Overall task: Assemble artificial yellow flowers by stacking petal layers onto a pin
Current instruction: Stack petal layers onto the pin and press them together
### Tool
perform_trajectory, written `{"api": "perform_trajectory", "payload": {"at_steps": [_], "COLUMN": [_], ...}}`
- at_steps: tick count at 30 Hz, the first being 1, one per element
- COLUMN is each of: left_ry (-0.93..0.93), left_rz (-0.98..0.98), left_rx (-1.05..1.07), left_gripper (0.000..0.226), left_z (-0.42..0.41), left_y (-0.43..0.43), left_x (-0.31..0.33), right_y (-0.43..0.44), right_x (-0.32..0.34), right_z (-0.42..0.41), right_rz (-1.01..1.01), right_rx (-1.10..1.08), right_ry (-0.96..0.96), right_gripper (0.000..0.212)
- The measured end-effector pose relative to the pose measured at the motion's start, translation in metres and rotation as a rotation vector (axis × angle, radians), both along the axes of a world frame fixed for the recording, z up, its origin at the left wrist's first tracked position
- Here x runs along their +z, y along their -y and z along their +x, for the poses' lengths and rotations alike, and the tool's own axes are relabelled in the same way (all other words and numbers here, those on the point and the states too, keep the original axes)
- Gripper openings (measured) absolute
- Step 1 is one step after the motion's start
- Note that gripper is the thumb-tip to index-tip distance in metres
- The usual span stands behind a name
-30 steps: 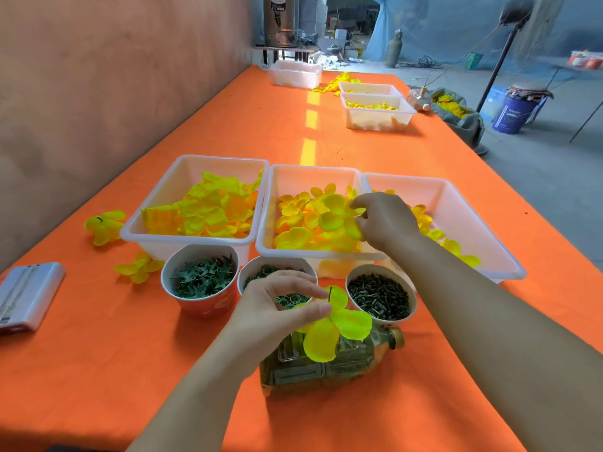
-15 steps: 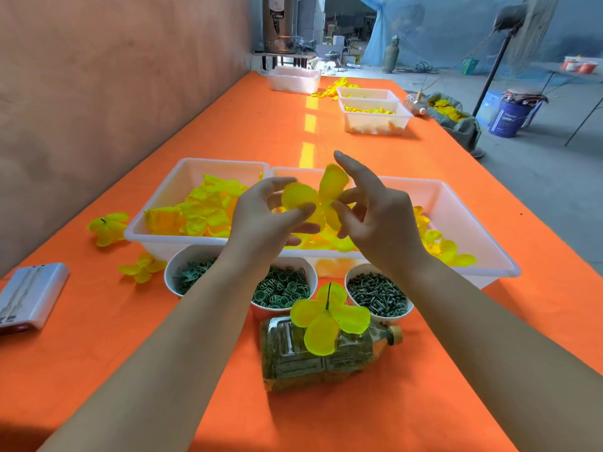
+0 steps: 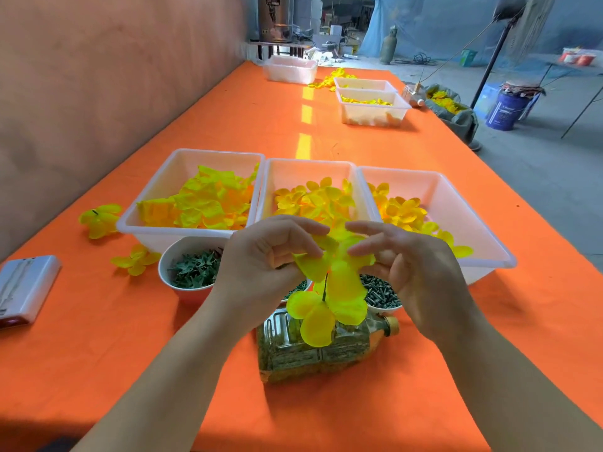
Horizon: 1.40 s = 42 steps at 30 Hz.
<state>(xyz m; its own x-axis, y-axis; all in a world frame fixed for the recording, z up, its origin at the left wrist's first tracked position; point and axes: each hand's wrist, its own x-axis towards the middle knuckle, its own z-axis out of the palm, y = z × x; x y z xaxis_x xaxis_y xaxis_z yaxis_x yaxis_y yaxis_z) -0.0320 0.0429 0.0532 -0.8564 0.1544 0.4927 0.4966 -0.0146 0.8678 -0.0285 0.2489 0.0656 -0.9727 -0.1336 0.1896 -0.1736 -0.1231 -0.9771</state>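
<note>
A thin dark pin (image 3: 324,287) stands upright from a plastic bottle (image 3: 313,350) lying on its side. One yellow petal layer (image 3: 318,316) sits low on the pin. Just above it I hold a second yellow petal layer (image 3: 339,269) over the pin's tip. My left hand (image 3: 261,256) pinches its left edge and my right hand (image 3: 411,269) pinches its right edge. Three white trays of yellow petals stand behind: left (image 3: 153,230), middle (image 3: 310,166) and right (image 3: 483,243).
Bowls of green calyx pieces (image 3: 192,269) and dark small parts (image 3: 381,291) sit in front of the trays; a third bowl is mostly hidden by my hands. Finished flowers (image 3: 99,220) lie at left, beside a white device (image 3: 23,288). More trays (image 3: 372,107) stand farther back.
Both hands came down from in front of the trays with the petal layer, which now sits just over the pin's tip. One second ago my right hand was still in the middle tray.
</note>
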Motion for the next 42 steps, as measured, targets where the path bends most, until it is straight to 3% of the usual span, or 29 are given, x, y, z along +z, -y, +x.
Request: {"api": "perform_trajectory", "payload": {"at_steps": [1, 3, 5, 7, 10, 15, 17, 19, 22, 23, 26, 32, 36, 39, 42], "left_ry": [0.005, 0.005, 0.014, 0.029, 0.043, 0.139, 0.221, 0.421, 0.701, 0.686, 0.62, 0.715, 0.713, 0.72, 0.736], "left_rz": [0.011, 0.022, 0.018, 0.017, 0.035, 0.054, 0.096, 0.17, 0.255, 0.192, 0.084, 0.275, 0.301, 0.29, 0.315], "left_rx": [0.009, 0.023, 0.04, 0.054, 0.05, 0.117, 0.211, 0.249, 0.1, 0.084, 0.095, 0.035, 0.024, 0.019, -0.001], "left_gripper": [0.023, 0.027, 0.033, 0.038, 0.028, 0.035, 0.023, 0.02, 0.042, 0.051, 0.057, 0.052, 0.048, 0.052, 0.056], "left_z": [0.003, 0.008, 0.012, 0.014, 0.015, 0.017, 0.019, 0.017, 0.016, 0.017, 0.023, 0.021, 0.021, 0.022, 0.023], "left_y": [-0.001, -0.004, -0.009, -0.011, -0.011, -0.008, -0.009, -0.009, -0.013, -0.014, -0.017, -0.017, -0.015, -0.015, -0.016], "left_x": [-0.004, -0.012, -0.019, -0.023, -0.023, -0.021, -0.017, -0.01, 0.0, 0.0, -0.001, -0.002, -0.003, -0.004, -0.004], "right_y": [0.002, 0.008, 0.01, 0.011, 0.013, 0.015, 0.015, 0.016, 0.017, 0.018, 0.019, 0.014, 0.019, 0.019, 0.018], "right_x": [-0.002, -0.006, -0.006, -0.005, -0.009, -0.008, -0.005, -0.003, 0.001, 0.003, 0.005, 0.011, 0.01, 0.008, 0.009], "right_z": [0.002, 0.005, 0.005, 0.005, 0.003, -0.002, -0.002, -0.003, -0.004, -0.003, -0.002, -0.009, -0.009, -0.009, -0.009], "right_rz": [0.063, 0.15, 0.134, 0.143, 0.126, 0.077, 0.074, 0.097, 0.16, 0.181, 0.227, 0.153, 0.225, 0.266, 0.284], "right_rx": [-0.119, -0.229, -0.138, 0.014, 0.113, 0.127, 0.126, 0.106, 0.102, 0.112, 0.149, 0.149, 0.177, 0.168, 0.186], "right_ry": [0.017, 0.101, 0.251, 0.355, 0.409, 0.466, 0.457, 0.444, 0.416, 0.402, 0.383, 0.464, 0.434, 0.43, 0.416], "right_gripper": [0.021, 0.047, 0.062, 0.049, 0.026, 0.038, 0.042, 0.04, 0.011, 0.003, 0.021, 0.014, 0.003, 0.023, 0.025]}}
